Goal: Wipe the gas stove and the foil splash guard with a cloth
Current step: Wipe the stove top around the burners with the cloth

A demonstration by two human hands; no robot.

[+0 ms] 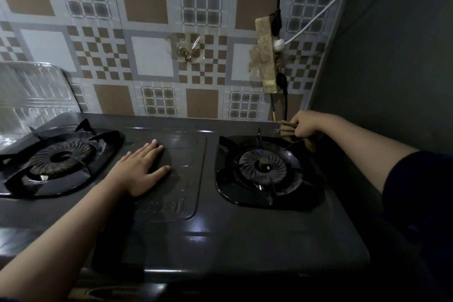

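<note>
I note the crinkled silver foil splash guard (29, 95) standing at far left behind the dark two-burner gas stove (220, 233). My left hand (139, 169) lies flat, empty, above embossed lettering I cannot read. My right hand (306, 125) grips the bunched brown cloth (286, 130) at the back right corner.

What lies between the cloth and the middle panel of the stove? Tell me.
The right burner's pan support lies between the cloth, bunched in the right hand at the stove's back right corner, and the middle panel, where the left hand rests flat.
</note>
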